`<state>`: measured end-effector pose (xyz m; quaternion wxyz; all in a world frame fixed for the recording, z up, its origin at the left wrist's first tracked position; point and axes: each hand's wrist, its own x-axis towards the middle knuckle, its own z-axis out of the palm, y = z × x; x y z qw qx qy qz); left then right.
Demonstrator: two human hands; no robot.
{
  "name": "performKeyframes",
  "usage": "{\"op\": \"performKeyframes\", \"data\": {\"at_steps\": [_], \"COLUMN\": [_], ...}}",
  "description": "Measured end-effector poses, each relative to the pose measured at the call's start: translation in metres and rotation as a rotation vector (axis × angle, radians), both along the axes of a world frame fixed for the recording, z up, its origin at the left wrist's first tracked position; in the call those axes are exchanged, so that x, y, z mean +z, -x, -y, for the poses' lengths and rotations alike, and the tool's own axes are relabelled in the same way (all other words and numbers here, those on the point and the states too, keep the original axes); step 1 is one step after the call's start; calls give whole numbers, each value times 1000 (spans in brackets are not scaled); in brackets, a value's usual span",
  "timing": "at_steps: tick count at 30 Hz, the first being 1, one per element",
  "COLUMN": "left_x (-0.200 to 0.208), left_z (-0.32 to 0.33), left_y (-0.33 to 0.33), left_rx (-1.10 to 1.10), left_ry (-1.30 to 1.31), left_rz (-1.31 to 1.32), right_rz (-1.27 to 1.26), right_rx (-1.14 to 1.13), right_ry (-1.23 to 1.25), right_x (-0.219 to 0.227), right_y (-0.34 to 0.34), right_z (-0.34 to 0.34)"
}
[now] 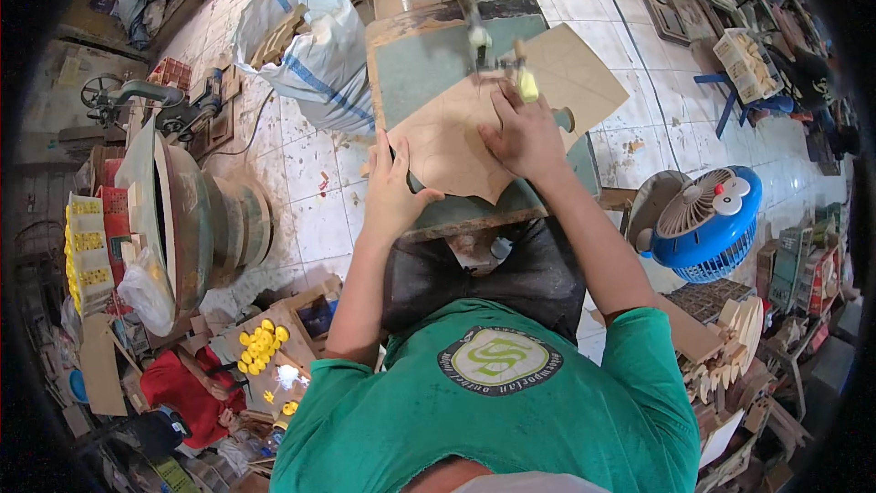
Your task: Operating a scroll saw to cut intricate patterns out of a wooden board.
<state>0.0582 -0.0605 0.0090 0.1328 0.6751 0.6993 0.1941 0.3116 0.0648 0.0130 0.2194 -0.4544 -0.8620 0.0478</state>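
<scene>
A thin tan wooden sheet [447, 141] with faint pencil lines and a curved, cut near edge lies on a worn green machine table [415, 68]. My left hand [391, 184] rests at its near left corner, fingers spread and thumb along the edge. My right hand [529, 135] lies open and flat on the sheet, thumb apart, with the fingertips close to the saw head [497, 68]. Slightly blurred, this head hangs from a metal arm [465, 5] and carries a yellow piece [527, 86]. The blade itself cannot be made out. Beyond my right hand, the sheet overhangs the table.
A white woven sack [315, 46] of wood offcuts stands left of the table. On the right is a blue fan [707, 224]. Further left stands a large round-based machine [196, 219]. At lower left, a person in a red shirt [187, 393] sits near yellow round pieces [260, 347].
</scene>
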Motion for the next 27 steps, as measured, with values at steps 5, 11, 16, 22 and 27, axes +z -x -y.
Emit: {"op": "performKeyframes", "data": {"at_steps": [5,11,16,22,27], "left_x": [8,25,47,12,1], "left_z": [-14,-19,21,26,19], "left_y": [17,23,-51,-85,-70], "left_rx": [-66,-60,27,97,67], "left_ry": [59,92,148,72,-2], "left_rz": [15,-72,-53,-11,-34], "right_rz": [7,37,127,78,165], "right_rx": [-116,-167,-90,-10,-41], "right_ry": [35,-25,126,67,133], "right_x": [5,4,13,8,17], "right_y": [11,12,-9,-19,-19], "right_z": [8,9,-4,-11,-14]}}
